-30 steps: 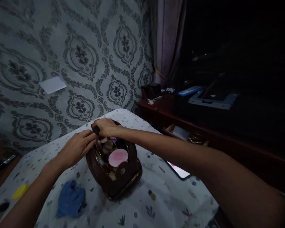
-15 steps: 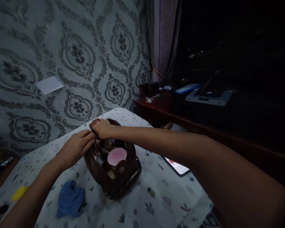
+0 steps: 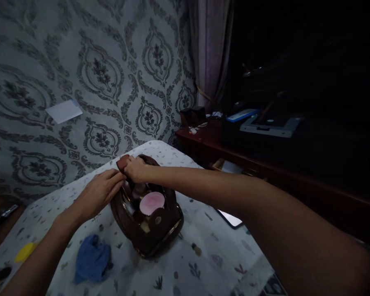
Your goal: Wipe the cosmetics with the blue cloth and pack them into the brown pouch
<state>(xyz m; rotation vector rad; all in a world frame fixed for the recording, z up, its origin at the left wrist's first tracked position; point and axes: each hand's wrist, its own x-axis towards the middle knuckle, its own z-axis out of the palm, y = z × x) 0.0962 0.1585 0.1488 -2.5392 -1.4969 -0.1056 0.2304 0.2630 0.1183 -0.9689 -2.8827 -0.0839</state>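
A dark brown zippered bag (image 3: 165, 224) lies unzipped on the tablecloth, packed with small items. Uppermost in it is a container with a round pink lid (image 3: 152, 203); the rest are too dark to name. My left hand (image 3: 103, 187) is closed on the bag's far left rim, fingers pressed together. Right beside it, my right hand (image 3: 136, 169) is at the bag's far end, its fingers curled at the base of a lighter brown flap (image 3: 122, 163). Its fingertips are partly hidden, and I cannot make out anything else in them.
A crumpled blue cloth (image 3: 92, 259) lies near the bag, with a yellow object (image 3: 25, 251) and a dark brush-like object (image 3: 0, 276) at the left. Beneath my right forearm shows a phone (image 3: 231, 218). A dark red desk (image 3: 203, 142) borders the table's right side; patterned wall behind.
My right hand has shifted slightly right and down, showing more of the brown flap. The left hand and the bag stay almost where they were.
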